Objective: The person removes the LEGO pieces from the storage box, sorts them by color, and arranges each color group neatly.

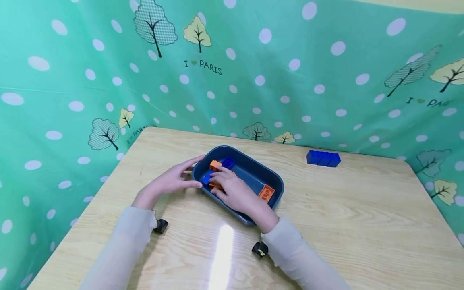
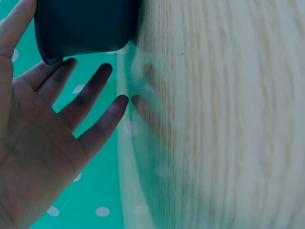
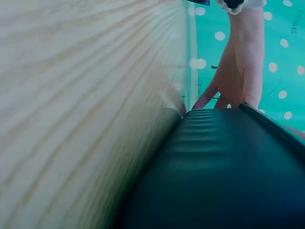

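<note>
A dark blue plastic tray (image 1: 250,171) stands on the table, with orange and blue toy building bricks inside. My left hand (image 1: 174,177) is at the tray's left end, thumb and index finger at the rim. In the left wrist view the other fingers (image 2: 90,95) spread out below the tray's edge. My right hand (image 1: 233,189) reaches down into the tray's left part, fingers over several bricks, including an orange brick (image 1: 214,165) and a blue brick (image 1: 207,177). Whether it grips one I cannot tell. Another blue brick (image 1: 228,162) lies by the far wall.
One orange brick (image 1: 266,193) lies alone at the tray's right end. On the table's back right sits a row of joined blue bricks (image 1: 323,158). A green patterned cloth (image 1: 275,80) hangs behind the wooden table (image 1: 344,213).
</note>
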Demonstrator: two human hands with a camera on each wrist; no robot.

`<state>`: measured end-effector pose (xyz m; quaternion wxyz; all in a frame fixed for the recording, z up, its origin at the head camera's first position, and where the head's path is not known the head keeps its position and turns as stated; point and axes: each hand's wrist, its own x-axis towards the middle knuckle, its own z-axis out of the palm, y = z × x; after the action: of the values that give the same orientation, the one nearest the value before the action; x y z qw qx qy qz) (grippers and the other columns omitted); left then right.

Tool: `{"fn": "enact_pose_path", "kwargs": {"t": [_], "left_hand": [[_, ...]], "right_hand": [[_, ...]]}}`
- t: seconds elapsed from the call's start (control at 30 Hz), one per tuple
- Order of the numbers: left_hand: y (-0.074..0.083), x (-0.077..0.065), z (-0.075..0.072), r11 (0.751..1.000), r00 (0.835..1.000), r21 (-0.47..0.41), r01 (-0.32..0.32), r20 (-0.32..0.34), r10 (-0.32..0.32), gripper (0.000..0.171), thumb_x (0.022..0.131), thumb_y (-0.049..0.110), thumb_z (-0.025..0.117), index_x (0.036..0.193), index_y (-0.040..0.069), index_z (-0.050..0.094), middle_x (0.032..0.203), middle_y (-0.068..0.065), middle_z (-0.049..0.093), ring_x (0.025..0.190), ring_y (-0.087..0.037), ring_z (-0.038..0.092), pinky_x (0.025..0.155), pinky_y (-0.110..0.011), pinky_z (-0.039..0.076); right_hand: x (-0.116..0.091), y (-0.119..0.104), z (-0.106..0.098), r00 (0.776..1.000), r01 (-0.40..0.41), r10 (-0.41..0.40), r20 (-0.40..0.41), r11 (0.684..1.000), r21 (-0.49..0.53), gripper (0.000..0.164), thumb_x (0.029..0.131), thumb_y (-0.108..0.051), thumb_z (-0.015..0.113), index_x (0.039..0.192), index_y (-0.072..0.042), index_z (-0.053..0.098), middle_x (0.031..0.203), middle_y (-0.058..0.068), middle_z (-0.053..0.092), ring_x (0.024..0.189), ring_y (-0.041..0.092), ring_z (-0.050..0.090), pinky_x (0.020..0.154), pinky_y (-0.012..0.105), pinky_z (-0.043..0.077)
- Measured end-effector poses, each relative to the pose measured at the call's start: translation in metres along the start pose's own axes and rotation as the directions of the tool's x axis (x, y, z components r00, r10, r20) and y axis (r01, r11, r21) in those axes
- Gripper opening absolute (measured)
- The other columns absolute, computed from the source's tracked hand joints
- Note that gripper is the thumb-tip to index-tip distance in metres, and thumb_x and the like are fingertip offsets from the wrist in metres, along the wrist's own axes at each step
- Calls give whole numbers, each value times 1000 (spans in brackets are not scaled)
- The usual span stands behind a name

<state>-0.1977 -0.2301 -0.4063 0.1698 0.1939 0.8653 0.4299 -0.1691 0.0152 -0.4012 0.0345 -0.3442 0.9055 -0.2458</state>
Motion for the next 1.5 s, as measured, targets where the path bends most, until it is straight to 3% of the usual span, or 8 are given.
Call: {"fn": "enact_pose_path", "kwargs": {"t": [0.17,0.33,0.53,0.77,1.07,1.37,1.5], "left_hand": [[0,-3,-1,1000,1000,-16,11,-14,-11,88,89,31,75,160,29,23,164,-12,28,138,-45,45,112,-62,41],[2,-1,1,1000,1000,-12,14,-10,-15,85,91,28,74,160,31,23,165,-10,27,139,-44,44,112,-62,41],[2,2,0,1000,1000,-9,26,-4,-26,85,91,30,73,160,32,22,166,-9,24,140,-45,43,113,-62,40],[-2,3,1,1000,1000,6,6,7,-6,87,92,30,72,161,26,19,166,-15,21,139,-49,42,112,-63,40],[-1,3,3,1000,1000,-2,31,4,-31,86,93,30,72,161,28,19,166,-17,21,141,-50,40,113,-63,38],[-1,6,2,999,999,-7,36,18,-36,86,93,29,71,161,29,18,166,-16,19,141,-49,39,112,-62,39],[1,7,0,1000,999,-10,29,22,-29,86,93,29,71,161,29,18,167,-15,18,142,-48,38,113,-61,39]], "right_hand": [[1,-1,1,993,-40,21,-120,987,-158,35,96,-28,67,129,-16,66,133,2,66,123,24,53,106,41,48],[2,0,5,992,-112,96,-76,962,-249,41,97,-37,65,134,-20,65,133,3,62,110,23,52,91,37,51],[4,0,8,984,-176,165,-66,959,-220,35,94,-42,68,120,-19,72,126,3,60,107,22,52,91,36,52],[9,2,7,977,-214,209,-46,961,-173,29,85,-40,79,107,-23,70,113,-2,70,103,21,55,82,35,49],[6,4,11,974,-225,220,-47,952,-206,29,84,-39,81,105,-25,66,115,-6,71,104,19,55,85,37,44],[10,7,10,975,-223,219,-39,957,-186,28,84,-36,81,101,-25,63,105,-9,69,100,17,60,82,37,43],[10,8,8,975,-224,221,-36,961,-164,30,85,-36,80,106,-23,64,112,-7,69,105,16,63,85,38,45]]}}
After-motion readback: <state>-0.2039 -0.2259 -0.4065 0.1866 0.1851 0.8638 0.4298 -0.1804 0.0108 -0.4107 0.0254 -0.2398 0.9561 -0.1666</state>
